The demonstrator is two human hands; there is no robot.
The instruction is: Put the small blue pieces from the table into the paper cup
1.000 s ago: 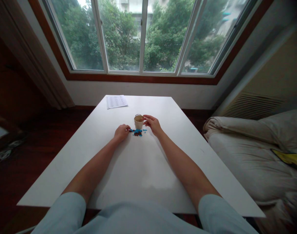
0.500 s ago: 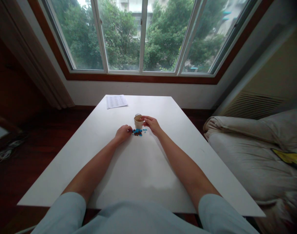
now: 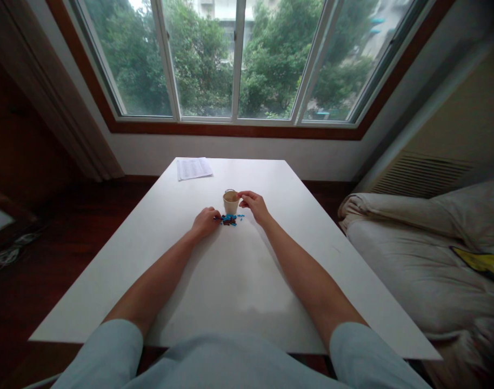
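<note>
A small cream cup [image 3: 231, 207] stands upright in the middle of the table, with a thin ring or handle [image 3: 229, 190] at its far side. In front of it lies a pile of small blue and dark brown pieces [image 3: 229, 220]; a few blue ones lie apart on the right. My left hand [image 3: 205, 221] rests on the table at the pile's left edge, fingers curled together against the pieces; what they pinch is too small to name. At the cup's right rim is my right hand [image 3: 255, 206], its fingertips pinched together; anything between them cannot be made out.
The white table [image 3: 239, 281] reaches toward the window wall. Printed paper sheets [image 3: 194, 168] lie at its far left corner. A padded couch [image 3: 413, 254] stands along the right side, and cables [image 3: 14, 251] lie on the floor at left.
My right hand has drawn back slightly to the right, its fingertips going from over the cup's mouth to its rim. My left hand has barely shifted at the pile.
</note>
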